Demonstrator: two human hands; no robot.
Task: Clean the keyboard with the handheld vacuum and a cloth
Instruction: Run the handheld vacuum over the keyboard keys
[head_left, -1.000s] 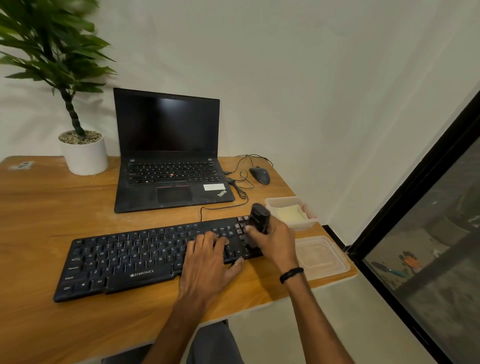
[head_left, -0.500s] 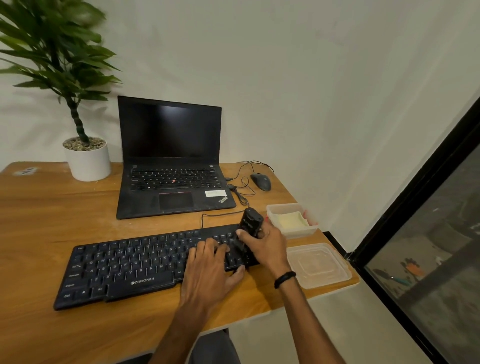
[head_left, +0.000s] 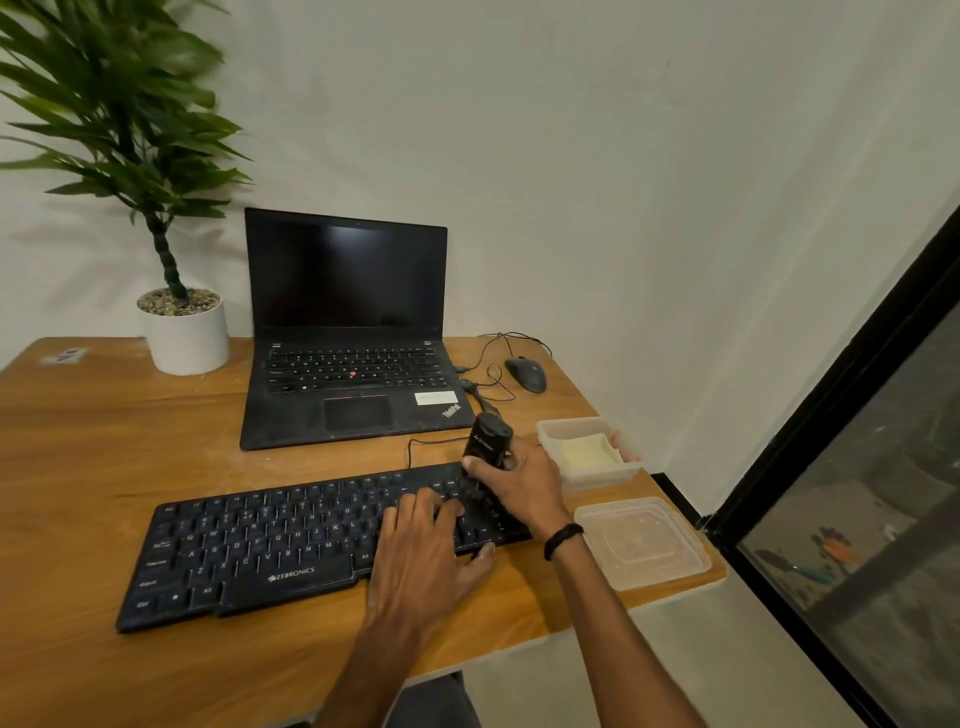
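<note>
- The keyboard (head_left: 291, 545) is a long, flat, black plastic Zebronics board with white legends. It lies slantwise on the near part of the wooden desk (head_left: 93, 457), in front of the laptop.
- My left hand (head_left: 426, 551) rests flat on the keys right of the middle, fingers straight and slightly spread. The thumb reaches past the front edge.
- My right hand (head_left: 524, 486) grips the handheld vacuum (head_left: 485, 441), fingers and thumb curled round its lower body.
- The vacuum is a short, dark, matte cylinder standing nearly upright over the keyboard's right end. Its nozzle is hidden behind my hand.
- A black band (head_left: 562, 540) circles my right wrist.
- The pale yellow cloth (head_left: 587, 451) lies in a translucent rectangular plastic tub (head_left: 605, 477) just right of the keyboard. The tub's clear lid (head_left: 644, 540) sits nearer the desk edge.
- Behind stand an open black ThinkPad laptop (head_left: 353, 374) with a dark screen, a corded mouse (head_left: 525, 374), and a leafy plant in a smooth white pot (head_left: 184, 338).
- The desk shows warm grain.
</note>
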